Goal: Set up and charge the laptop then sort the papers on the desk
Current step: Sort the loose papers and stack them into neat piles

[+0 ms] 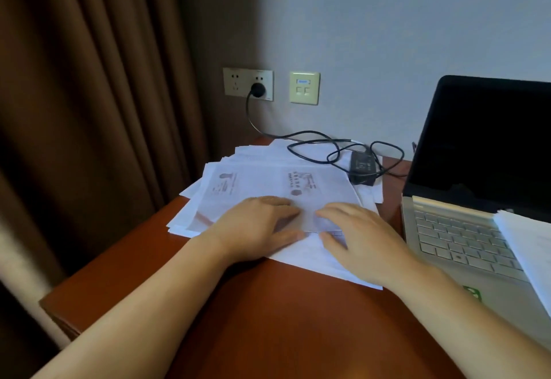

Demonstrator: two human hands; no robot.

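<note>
Paper pile (268,176) at table (268,319) far-left corner is pressed by left hand (256,226), right hand (363,235), fingers spread flat; print unreadable; one laptop (465,229).

- A pale grey-white wall (387,21) fills the back and right, evenly and dimly lit, darker towards the corner.
- Heavy brown curtains (89,95) hang in deep vertical folds on the left, down past the table edge.
- A reddish-brown wooden table (283,319) with a smooth top stands against the wall and just beside the curtains.
- Low on the wall sit a beige double power socket plate (235,82) and, just right of it, a cream data-port plate (304,88).
</note>
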